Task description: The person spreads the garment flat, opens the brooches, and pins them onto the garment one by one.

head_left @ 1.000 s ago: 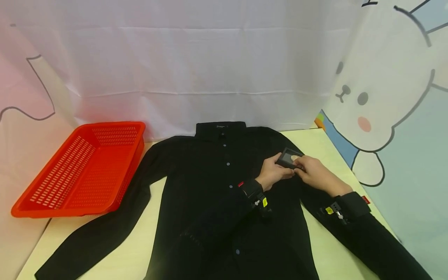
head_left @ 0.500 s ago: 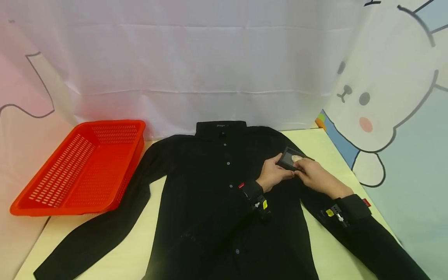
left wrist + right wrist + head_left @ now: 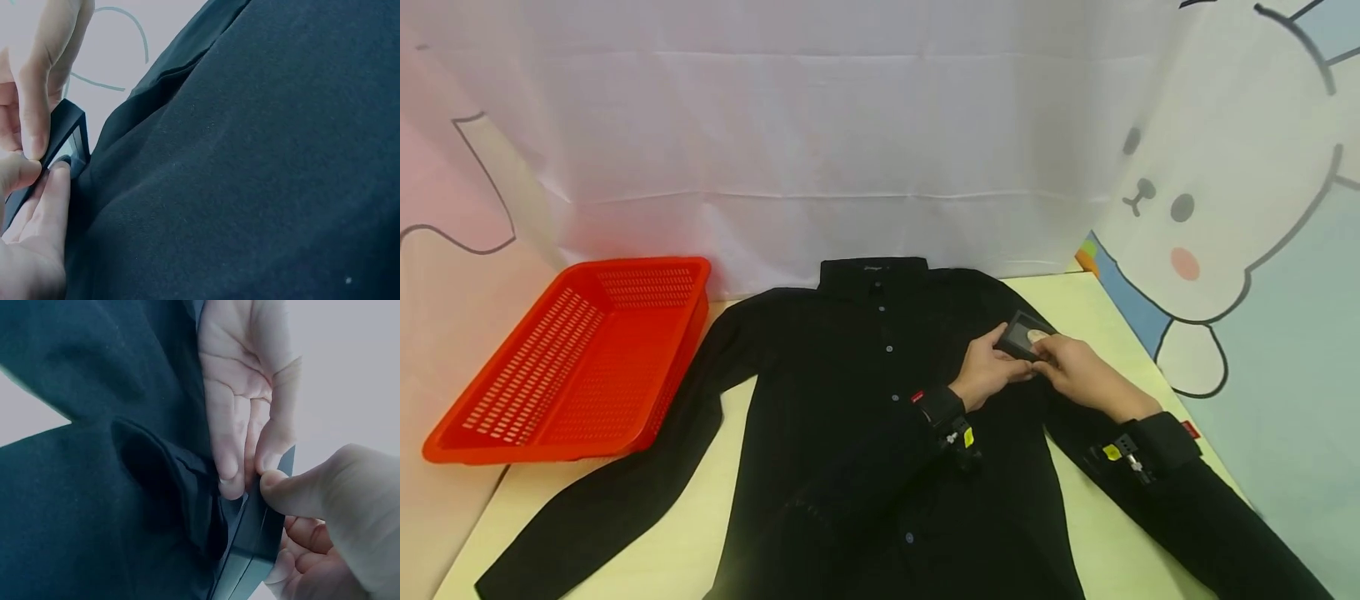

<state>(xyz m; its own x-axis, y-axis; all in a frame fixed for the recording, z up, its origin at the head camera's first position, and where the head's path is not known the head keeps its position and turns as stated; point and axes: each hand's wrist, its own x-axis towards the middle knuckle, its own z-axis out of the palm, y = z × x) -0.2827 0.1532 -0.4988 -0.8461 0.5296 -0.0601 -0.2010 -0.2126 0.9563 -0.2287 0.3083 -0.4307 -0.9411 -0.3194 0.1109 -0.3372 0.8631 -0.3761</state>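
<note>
- A small dark flat case (image 3: 1024,337) with a pale window on its face is being held by both hands, right of centre in the head view, just above the chest of a black shirt (image 3: 865,400).
- The case is being pinched at its lower left edge by the left hand (image 3: 988,371); in the left wrist view, at the left edge of the frame, the fingers (image 3: 37,212) are being pressed against the case (image 3: 65,134) from below and the side.
- The case is being gripped at its lower right edge by the right hand (image 3: 1075,371); in the right wrist view, at the lower right of the frame, the thumb (image 3: 306,487) is being curled over the rim of the case (image 3: 253,544), with the other fingers folded beneath it.
- The 2 hands are being kept in contact with each other at the case.
- The shirt is being shown spread flat and buttoned, collar toward the top of the frame, with both sleeves stretched out toward the lower corners of the head view.
- It is being borne by a pale yellow table (image 3: 1108,308).
- Both forearms are being shown in dark sleeves with black wrist straps.
- A red perforated basket (image 3: 505,433) is being shown at the left of the head view, its near corner overhanging the table edge, just beside the shirt's sleeve.
- A white cloth backdrop (image 3: 820,142) is being shown across the top of the frame, and a cartoon rabbit panel (image 3: 1210,208) at the upper right.
</note>
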